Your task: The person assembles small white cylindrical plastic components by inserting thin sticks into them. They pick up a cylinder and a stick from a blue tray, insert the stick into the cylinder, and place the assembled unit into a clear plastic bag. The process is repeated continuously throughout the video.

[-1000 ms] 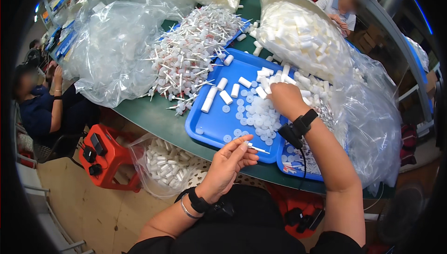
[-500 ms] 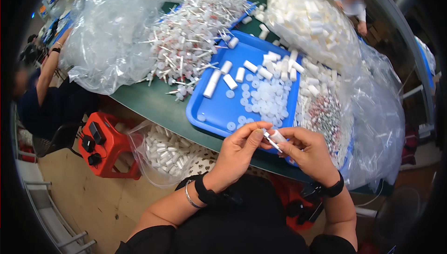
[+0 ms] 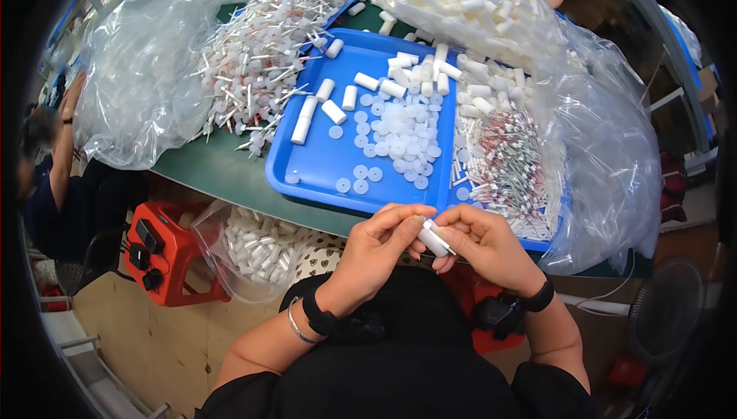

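Observation:
In front of my body, over the table's near edge, my left hand (image 3: 384,241) and my right hand (image 3: 490,248) meet around a small white cylinder (image 3: 434,244). The left thumb and index finger pinch at its upper end. My right thumb and fingers close on its side, and a thin white stick (image 3: 447,247) shows beside it by the right thumb. How stick and cylinder join is hidden by the fingers. Beyond the hands, a blue tray (image 3: 307,173) holds loose white cylinders (image 3: 333,112) and a heap of translucent white discs (image 3: 403,131).
Left of the tray is a pile of white sticks with discs (image 3: 257,58). To its right lie small red-and-white pieces with metal pins (image 3: 510,158). A bag of white cylinders (image 3: 476,8), clear plastic bags (image 3: 146,73) and a red stool (image 3: 173,254) surround the workspace. Other people sit nearby.
The cylinder has moved a little left and down, and both hands now meet on it; before, the thin stick lay between them. The view has shifted, so the tray appears farther left and higher.

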Action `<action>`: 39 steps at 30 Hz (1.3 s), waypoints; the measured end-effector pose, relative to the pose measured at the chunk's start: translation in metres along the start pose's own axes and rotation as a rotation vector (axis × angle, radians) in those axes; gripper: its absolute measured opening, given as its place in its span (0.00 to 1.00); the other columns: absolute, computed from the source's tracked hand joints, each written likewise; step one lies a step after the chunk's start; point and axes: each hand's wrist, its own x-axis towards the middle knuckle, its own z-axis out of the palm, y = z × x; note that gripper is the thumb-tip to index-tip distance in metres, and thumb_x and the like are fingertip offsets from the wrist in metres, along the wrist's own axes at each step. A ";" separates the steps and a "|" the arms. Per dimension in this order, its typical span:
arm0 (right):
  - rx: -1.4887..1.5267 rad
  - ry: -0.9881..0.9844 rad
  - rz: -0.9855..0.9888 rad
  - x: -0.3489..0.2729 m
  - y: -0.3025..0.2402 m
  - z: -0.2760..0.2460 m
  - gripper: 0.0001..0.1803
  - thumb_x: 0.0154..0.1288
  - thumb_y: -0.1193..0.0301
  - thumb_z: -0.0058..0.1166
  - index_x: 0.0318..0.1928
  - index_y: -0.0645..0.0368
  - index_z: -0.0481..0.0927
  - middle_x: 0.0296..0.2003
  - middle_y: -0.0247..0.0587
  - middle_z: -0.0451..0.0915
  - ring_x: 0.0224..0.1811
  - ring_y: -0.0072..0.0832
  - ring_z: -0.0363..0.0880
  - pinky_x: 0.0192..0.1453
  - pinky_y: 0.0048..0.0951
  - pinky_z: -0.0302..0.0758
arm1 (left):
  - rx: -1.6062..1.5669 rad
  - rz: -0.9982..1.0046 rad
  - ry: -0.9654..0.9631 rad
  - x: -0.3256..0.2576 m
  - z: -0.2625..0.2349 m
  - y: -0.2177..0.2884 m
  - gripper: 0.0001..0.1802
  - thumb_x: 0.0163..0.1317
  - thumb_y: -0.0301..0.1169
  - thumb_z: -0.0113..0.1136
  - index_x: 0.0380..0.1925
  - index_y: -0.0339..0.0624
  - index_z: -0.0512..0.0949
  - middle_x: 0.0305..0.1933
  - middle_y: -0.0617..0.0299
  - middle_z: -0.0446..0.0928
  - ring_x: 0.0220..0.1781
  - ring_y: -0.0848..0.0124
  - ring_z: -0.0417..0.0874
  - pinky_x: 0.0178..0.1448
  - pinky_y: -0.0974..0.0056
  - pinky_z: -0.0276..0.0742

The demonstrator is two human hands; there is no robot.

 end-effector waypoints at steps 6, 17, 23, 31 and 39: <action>0.222 -0.041 -0.030 -0.014 0.009 -0.013 0.11 0.76 0.73 0.55 0.53 0.61 0.69 0.44 0.46 0.84 0.39 0.25 0.86 0.43 0.24 0.83 | 0.170 0.014 -0.064 -0.006 0.019 0.001 0.21 0.75 0.26 0.58 0.66 0.36 0.75 0.47 0.62 0.79 0.38 0.80 0.80 0.46 0.73 0.80; -1.529 0.801 0.022 -0.033 0.032 -0.195 0.12 0.63 0.68 0.63 0.40 0.63 0.80 0.33 0.56 0.84 0.38 0.57 0.83 0.42 0.52 0.76 | -0.346 -0.302 -0.225 0.014 0.015 -0.003 0.11 0.79 0.36 0.52 0.50 0.41 0.70 0.47 0.51 0.82 0.36 0.74 0.83 0.41 0.69 0.81; -1.436 0.871 -0.027 -0.036 0.057 -0.212 0.16 0.56 0.68 0.67 0.43 0.63 0.81 0.28 0.52 0.82 0.34 0.53 0.82 0.40 0.48 0.77 | -0.310 -0.332 -0.248 0.016 0.003 0.006 0.12 0.81 0.38 0.45 0.50 0.41 0.70 0.49 0.50 0.81 0.37 0.74 0.83 0.42 0.68 0.81; -0.977 0.473 -0.535 -0.039 -0.011 -0.056 0.15 0.63 0.77 0.64 0.51 0.65 0.81 0.41 0.50 0.82 0.38 0.46 0.81 0.43 0.39 0.79 | -0.330 -0.144 -0.110 0.024 0.013 0.010 0.14 0.80 0.39 0.51 0.48 0.37 0.73 0.46 0.59 0.79 0.39 0.74 0.80 0.46 0.68 0.77; -0.897 0.291 -0.606 -0.012 0.018 -0.004 0.17 0.63 0.78 0.64 0.51 0.65 0.78 0.39 0.49 0.80 0.38 0.45 0.81 0.40 0.39 0.77 | -0.121 0.050 -0.006 0.011 0.016 -0.015 0.10 0.79 0.33 0.51 0.52 0.39 0.71 0.52 0.58 0.76 0.42 0.77 0.79 0.48 0.70 0.77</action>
